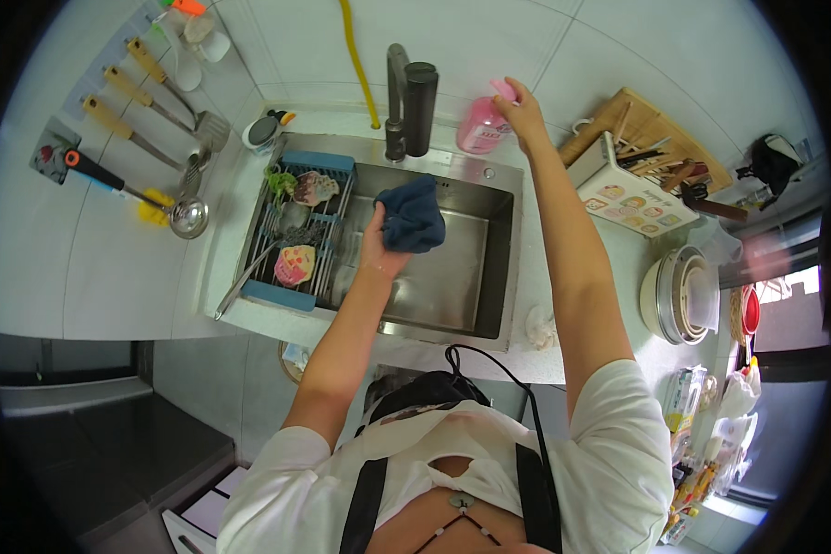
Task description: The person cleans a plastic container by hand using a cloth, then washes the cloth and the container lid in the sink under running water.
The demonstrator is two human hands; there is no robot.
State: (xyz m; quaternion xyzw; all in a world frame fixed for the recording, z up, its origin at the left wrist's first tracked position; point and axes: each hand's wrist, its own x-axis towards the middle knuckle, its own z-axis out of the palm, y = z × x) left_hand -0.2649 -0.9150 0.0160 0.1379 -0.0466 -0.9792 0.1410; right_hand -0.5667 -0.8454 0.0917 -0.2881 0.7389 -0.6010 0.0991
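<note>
A folded dark blue cloth (414, 217) rests in my left hand (379, 251), raised above the steel sink (452, 249). Its fingers are partly hidden under the cloth. My right hand (524, 115) reaches to the back of the counter, its fingers curled over the pump head of a pink soap bottle (480, 127). The bottle stands upright behind the sink, to the right of the dark faucet (420, 106). No soap shows on the cloth.
Over the sink's left side sits a blue-ended drying rack (268, 294) with scrubbers and a long-handled utensil. A utensil caddy (632, 194) and stacked bowls (679, 295) stand on the right. A ladle (188, 217) and spatulas hang at the left.
</note>
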